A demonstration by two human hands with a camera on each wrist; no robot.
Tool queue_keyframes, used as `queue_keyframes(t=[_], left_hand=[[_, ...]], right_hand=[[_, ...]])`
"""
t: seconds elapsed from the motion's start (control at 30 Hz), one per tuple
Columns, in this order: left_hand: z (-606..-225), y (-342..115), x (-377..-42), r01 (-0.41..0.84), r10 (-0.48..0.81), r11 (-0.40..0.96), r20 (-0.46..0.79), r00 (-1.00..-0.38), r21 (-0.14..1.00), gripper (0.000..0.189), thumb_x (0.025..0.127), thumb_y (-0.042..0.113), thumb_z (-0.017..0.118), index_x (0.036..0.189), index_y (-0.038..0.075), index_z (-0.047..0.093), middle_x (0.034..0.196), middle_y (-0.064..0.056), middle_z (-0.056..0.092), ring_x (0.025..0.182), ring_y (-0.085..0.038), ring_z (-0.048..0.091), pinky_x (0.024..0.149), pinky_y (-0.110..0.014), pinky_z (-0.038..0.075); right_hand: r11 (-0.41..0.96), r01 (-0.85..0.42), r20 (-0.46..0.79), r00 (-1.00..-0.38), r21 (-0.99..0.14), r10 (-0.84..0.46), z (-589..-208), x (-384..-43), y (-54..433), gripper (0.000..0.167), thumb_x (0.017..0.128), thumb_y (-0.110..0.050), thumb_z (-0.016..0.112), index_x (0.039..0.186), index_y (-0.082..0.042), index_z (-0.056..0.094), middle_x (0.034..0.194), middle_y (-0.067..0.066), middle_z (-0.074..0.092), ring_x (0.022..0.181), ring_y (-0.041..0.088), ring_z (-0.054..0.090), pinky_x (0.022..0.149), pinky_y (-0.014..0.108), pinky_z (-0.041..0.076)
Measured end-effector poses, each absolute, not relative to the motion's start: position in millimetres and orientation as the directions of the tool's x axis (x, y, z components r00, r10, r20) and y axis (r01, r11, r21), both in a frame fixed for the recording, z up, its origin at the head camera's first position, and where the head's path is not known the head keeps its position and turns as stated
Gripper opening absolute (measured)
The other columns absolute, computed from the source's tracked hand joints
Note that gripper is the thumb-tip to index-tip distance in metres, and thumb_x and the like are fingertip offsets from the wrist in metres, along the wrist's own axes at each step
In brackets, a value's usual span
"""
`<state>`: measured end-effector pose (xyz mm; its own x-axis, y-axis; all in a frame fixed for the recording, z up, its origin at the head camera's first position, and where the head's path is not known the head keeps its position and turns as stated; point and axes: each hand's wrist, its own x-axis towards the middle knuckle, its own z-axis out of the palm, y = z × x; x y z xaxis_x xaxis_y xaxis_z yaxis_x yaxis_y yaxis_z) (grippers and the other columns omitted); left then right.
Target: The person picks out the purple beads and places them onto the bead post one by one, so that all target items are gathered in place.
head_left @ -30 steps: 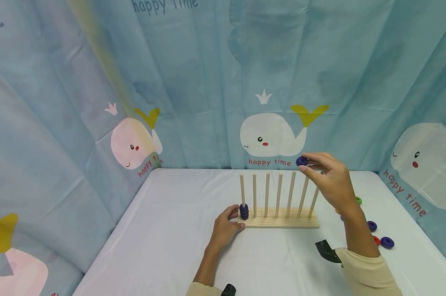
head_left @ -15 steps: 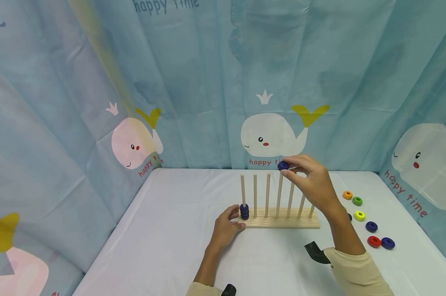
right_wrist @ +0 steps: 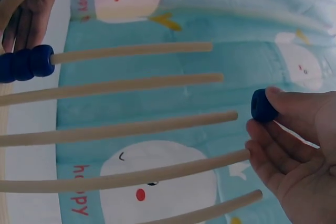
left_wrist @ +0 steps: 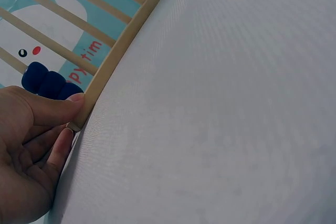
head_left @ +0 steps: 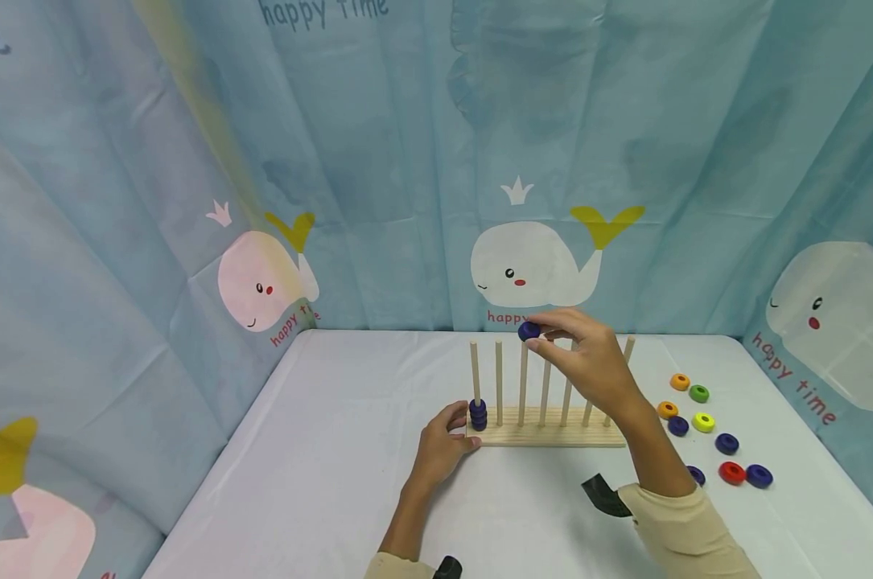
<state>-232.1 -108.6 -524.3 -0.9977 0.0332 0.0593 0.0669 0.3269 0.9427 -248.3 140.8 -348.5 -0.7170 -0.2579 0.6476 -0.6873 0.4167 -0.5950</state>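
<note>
My left hand (head_left: pixel 439 450) pinches the left end of a wooden peg rack (head_left: pixel 545 435), thumb and fingers at the base's edge. Several upright pegs stand in a row on it. On the leftmost peg, close to those fingers, sits a stack of three dark blue rings (head_left: pixel 478 415), which the left wrist view also shows beside the thumb. Between thumb and fingertips my right hand (head_left: pixel 588 362) holds another blue ring (right_wrist: pixel 264 105). That ring is at the height of the peg tops, near the third peg from the left; the right wrist view shows it just off the peg's tip.
Loose rings lie on the white table (head_left: pixel 320 466) right of the rack: orange (head_left: pixel 680 381), green (head_left: pixel 699 393), yellow (head_left: pixel 703 422), red (head_left: pixel 732 473) and several blue (head_left: pixel 759 476). My right forearm partly covers one blue ring. A blue whale-print curtain (head_left: pixel 378 201) hangs behind.
My right hand has carried the blue ring leftward along the peg tops and slightly down, uncovering more loose rings on the right. The left hand and the rack have stayed put.
</note>
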Motion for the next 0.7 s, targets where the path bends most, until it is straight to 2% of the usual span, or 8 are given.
queue_keyframes(t=[0.1,0.33,0.53,0.7], left_hand=[[-524.2,-108.4,-232.0,0.07,0.031,0.329,0.064,-0.997,0.942,0.068,0.086,0.004,0.083,0.149,0.004,0.057,0.146,-0.015,0.063,0.133,-0.032,0.063,0.103,-0.035,0.059],[-523.5,-108.2,-231.5,0.086,0.037,0.324,0.078,-0.996,0.942,0.068,0.085,0.003,0.083,0.148,0.002,0.058,0.145,-0.017,0.064,0.131,-0.033,0.064,0.102,-0.035,0.06],[-522.8,-108.6,-231.5,0.081,0.037,0.319,0.073,-0.997,0.944,0.067,0.085,0.003,0.083,0.148,0.003,0.058,0.145,-0.017,0.065,0.131,-0.033,0.064,0.102,-0.037,0.06],[-523.5,-109.2,-231.1,0.078,0.037,0.316,0.07,-0.997,0.945,0.068,0.085,0.003,0.084,0.148,0.003,0.059,0.144,-0.016,0.065,0.13,-0.033,0.064,0.101,-0.038,0.06]], right_hand=[[0.411,-0.695,0.648,-0.711,-0.59,-0.273,-347.4,-248.2,136.4,0.032,0.094,-0.008,0.081,0.125,-0.009,0.076,0.119,0.003,0.075,0.104,0.02,0.07,0.09,0.019,0.058],[0.435,-0.697,0.643,-0.708,-0.57,-0.293,-345.8,-249.2,129.5,0.033,0.093,-0.011,0.082,0.126,-0.01,0.076,0.117,0.002,0.075,0.103,0.021,0.071,0.081,0.025,0.056],[0.419,-0.7,0.638,-0.708,-0.578,-0.303,-346.8,-252.2,123.9,0.033,0.092,-0.01,0.083,0.125,-0.009,0.077,0.114,0.001,0.075,0.101,0.019,0.072,0.078,0.019,0.053],[0.404,-0.696,0.625,-0.715,-0.594,-0.312,-345.5,-252.8,118.7,0.033,0.091,-0.01,0.084,0.124,-0.011,0.078,0.114,-0.001,0.076,0.103,0.02,0.072,0.074,0.025,0.053]])
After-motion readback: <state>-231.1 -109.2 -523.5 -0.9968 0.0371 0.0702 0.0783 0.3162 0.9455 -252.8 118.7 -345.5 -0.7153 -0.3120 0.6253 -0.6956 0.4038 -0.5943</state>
